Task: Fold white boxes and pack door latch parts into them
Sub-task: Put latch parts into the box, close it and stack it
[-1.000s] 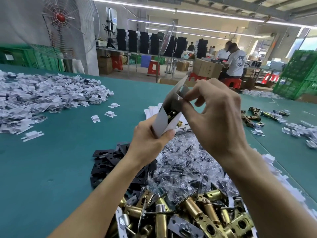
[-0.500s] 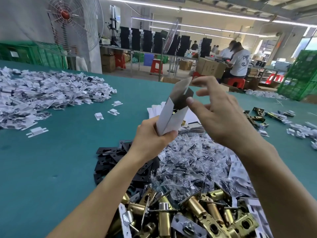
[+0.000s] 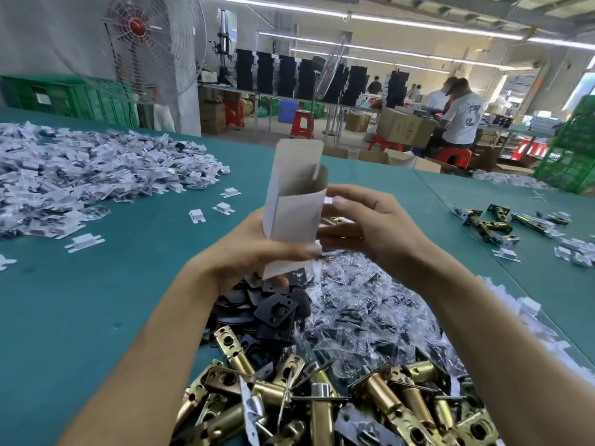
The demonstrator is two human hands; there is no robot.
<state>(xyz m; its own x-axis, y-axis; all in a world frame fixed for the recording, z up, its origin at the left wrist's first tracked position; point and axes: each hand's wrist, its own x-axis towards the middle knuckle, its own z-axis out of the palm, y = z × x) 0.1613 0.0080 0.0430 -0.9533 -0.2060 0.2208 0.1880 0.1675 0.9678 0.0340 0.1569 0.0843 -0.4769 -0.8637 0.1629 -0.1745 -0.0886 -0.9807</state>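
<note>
I see a matt white cardboard box (image 3: 291, 217), shiny brass-coloured metal latches (image 3: 380, 391), matt black metal plates (image 3: 275, 312), crinkly glossy plastic bags (image 3: 354, 304), and a smooth matt teal table (image 3: 80, 300).

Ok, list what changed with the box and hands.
The right hand came down from the top opening of the white box to its right side. The box swung from tilted to nearly upright, top flap standing open. The left hand kept gripping its lower half; the latch pile stayed put.

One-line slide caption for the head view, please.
Left hand grips a white box, top flap open, right hand at its edge, above a pile of brass latches.
</note>
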